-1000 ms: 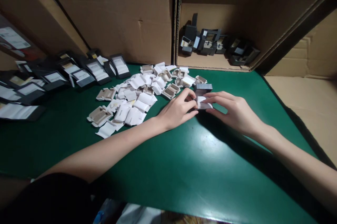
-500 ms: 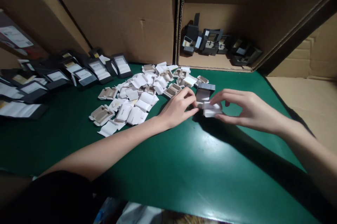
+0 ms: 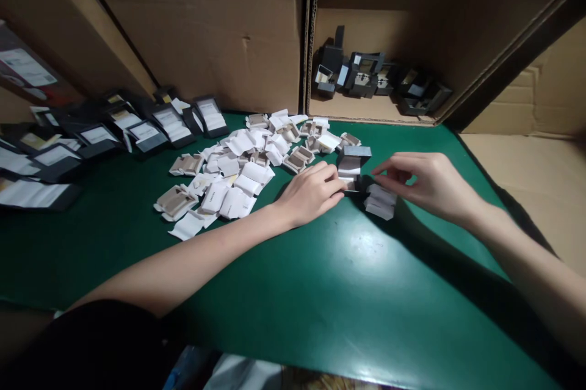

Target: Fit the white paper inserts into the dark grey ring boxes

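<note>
My left hand [image 3: 314, 193] rests on the green table with its fingers closed on the near left side of a small dark box [image 3: 357, 152]. The box's lid stands up, and its inside looks pale. My fingers cover part of its base. Just right of the box, my right hand [image 3: 414, 182] hovers with thumb and forefinger a little apart and nothing between them. Below those fingertips a white folded card insert [image 3: 381, 201] lies on the table. Left of my left hand is a heap of similar white card inserts [image 3: 238, 179], some showing brown undersides.
Several open black boxes with white papers [image 3: 171, 121] line the left side of the green table [image 3: 320, 292]. At the back right, a large cardboard carton [image 3: 375, 18] on its side holds several dark boxes [image 3: 364, 75]. Another cardboard panel [image 3: 206, 30] stands behind the heap.
My right hand has let go of the white card insert, which now lies on the table nearer me, right of the box. My left hand has stayed by the box.
</note>
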Demonstrator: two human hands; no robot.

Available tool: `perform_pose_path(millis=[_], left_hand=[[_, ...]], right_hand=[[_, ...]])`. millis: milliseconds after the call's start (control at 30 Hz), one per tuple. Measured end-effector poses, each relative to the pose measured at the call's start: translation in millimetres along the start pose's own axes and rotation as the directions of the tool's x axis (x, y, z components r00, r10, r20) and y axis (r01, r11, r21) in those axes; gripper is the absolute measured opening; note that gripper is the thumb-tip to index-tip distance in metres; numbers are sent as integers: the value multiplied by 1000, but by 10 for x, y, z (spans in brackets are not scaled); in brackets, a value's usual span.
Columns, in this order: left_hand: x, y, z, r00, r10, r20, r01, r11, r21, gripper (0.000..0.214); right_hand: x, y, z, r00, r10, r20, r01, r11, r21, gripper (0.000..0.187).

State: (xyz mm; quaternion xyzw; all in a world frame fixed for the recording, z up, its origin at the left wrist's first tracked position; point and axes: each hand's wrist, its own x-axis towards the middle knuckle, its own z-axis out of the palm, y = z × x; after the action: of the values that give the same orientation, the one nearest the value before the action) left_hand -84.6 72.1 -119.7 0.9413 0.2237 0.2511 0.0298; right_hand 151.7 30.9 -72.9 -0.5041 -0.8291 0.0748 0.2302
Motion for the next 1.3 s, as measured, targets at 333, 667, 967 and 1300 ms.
perform_pose_path(millis=[333,667,967,1300], left_hand=[[-21,30,23,991,125,-38,-123,991,58,18],[-19,26,33,988,150,-40,-152,988,-32,16],[-10,38,35,990,131,-59,-135,989,-57,17],[10,81,-12,990,137,-21,-133,984,122,14]], right_hand=[[-25,-66,351,952,255,-170,-220,954,204,15],[-14,-74,484,864,503,-30,-401,723,562,30],[-44,-89,565,889,457,-18,-332,671,663,28],[-66,-68,548,937,296,-186,-175,857,485,18]])
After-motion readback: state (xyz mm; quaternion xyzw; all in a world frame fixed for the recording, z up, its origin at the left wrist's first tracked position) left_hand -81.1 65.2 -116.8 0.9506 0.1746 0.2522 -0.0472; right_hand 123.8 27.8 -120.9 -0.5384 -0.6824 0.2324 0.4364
